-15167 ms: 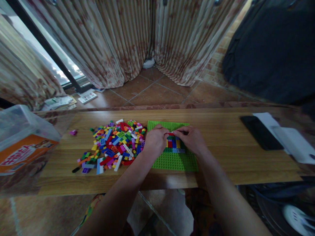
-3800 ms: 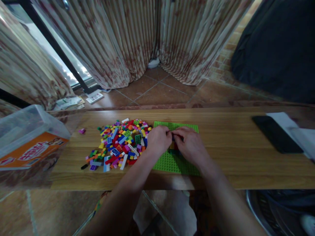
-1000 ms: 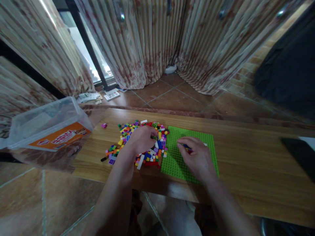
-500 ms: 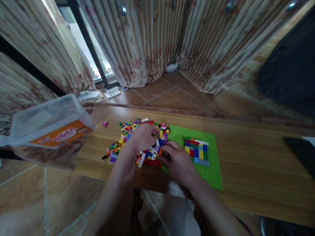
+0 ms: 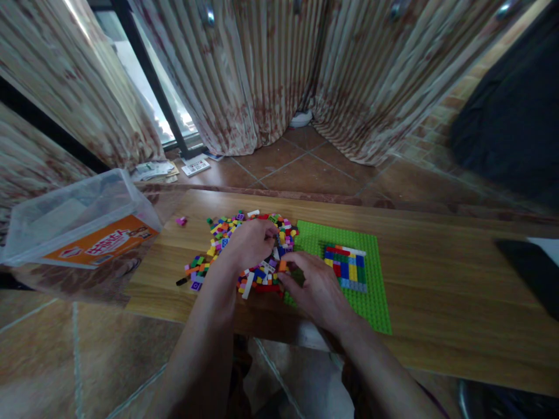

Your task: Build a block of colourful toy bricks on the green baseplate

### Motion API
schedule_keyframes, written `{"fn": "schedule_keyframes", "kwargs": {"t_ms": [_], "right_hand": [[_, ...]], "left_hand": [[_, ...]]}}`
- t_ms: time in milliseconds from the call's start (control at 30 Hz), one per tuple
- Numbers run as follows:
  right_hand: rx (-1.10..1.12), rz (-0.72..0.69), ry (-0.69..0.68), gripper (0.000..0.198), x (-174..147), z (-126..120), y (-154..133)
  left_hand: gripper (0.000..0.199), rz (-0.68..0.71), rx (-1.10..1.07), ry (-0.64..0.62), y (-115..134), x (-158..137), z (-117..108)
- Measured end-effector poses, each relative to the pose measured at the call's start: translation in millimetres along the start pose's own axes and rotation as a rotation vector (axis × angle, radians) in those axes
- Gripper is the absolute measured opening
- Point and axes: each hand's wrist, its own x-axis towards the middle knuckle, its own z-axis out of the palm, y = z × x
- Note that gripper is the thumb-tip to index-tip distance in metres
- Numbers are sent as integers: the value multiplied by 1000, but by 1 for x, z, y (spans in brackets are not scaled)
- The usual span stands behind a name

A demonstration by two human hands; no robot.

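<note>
A heap of loose coloured toy bricks lies on the wooden table. My left hand is over the heap, its fingers bent down and pinched together; what they hold, if anything, is hidden. At the heap's right edge, my right hand has an orange brick between thumb and fingers. That hand partly covers a green baseplate. On the plate stands a block of red, blue, yellow, green and grey bricks, with red and white pieces along its far side.
To the left is a clear plastic bin with an orange label. A dark flat object lies at the table's right end. Curtains hang beyond the table. Papers lie on the floor near the window.
The orange brick now shows more plainly in my right hand's fingertips. My left hand stays over the heap. The whole view has shifted slightly.
</note>
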Motion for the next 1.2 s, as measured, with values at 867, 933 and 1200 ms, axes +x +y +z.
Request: {"fn": "schedule_keyframes", "kwargs": {"t_ms": [867, 933, 1200], "right_hand": [[-71, 25, 0, 15, -2, -10, 8], [-63, 22, 6, 17, -2, -10, 9], [-33, -11, 41, 20, -2, -9, 10]], "left_hand": [[24, 41, -21, 132, 0, 5, 2], [24, 47, -23, 129, 0, 5, 2], [23, 56, -48, 137, 0, 5, 4]]}}
